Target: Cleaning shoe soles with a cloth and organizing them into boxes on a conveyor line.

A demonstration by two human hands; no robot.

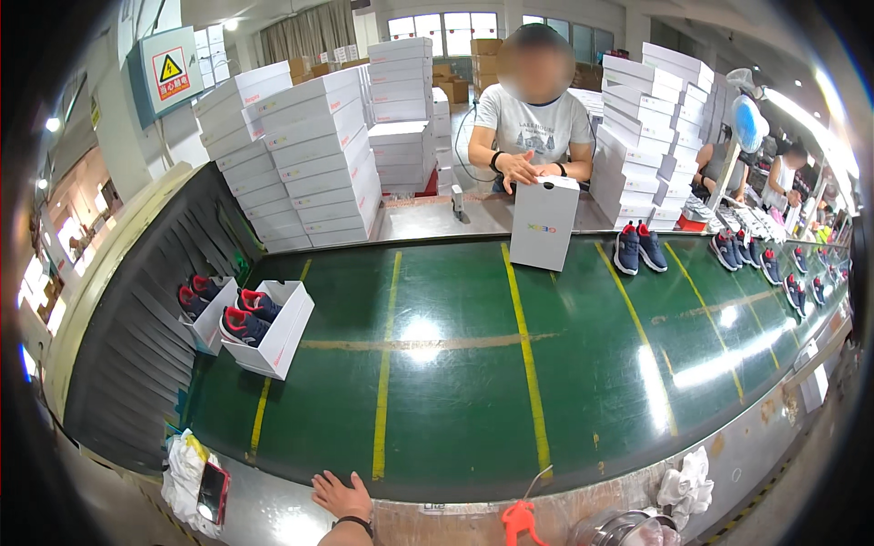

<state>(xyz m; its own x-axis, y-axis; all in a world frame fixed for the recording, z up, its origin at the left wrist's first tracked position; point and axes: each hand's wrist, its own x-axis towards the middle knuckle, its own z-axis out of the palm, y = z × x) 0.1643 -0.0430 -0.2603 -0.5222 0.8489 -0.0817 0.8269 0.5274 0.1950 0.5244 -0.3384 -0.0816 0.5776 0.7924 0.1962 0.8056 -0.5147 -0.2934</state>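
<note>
My left hand [341,496] lies flat, fingers apart, on the metal edge at the near side of a green conveyor belt [455,382] with yellow lines. It holds nothing, and a dark band circles its wrist. My right hand is out of view. The things nearest the hand are a phone [212,491] on a white cloth to its left and an orange-red tool [519,523] to its right. On the belt's left stands an open white shoe box [273,332] holding dark blue and red shoes, with a second such box [205,309] behind it.
Across the belt a seated person [533,127] touches an upright white box [543,223]. A pair of blue shoes [637,247] stands beside it, with more pairs [756,250] farther right. Stacks of white boxes [309,155] rise behind. White rags [687,482] and a metal bowl [628,528] lie at lower right.
</note>
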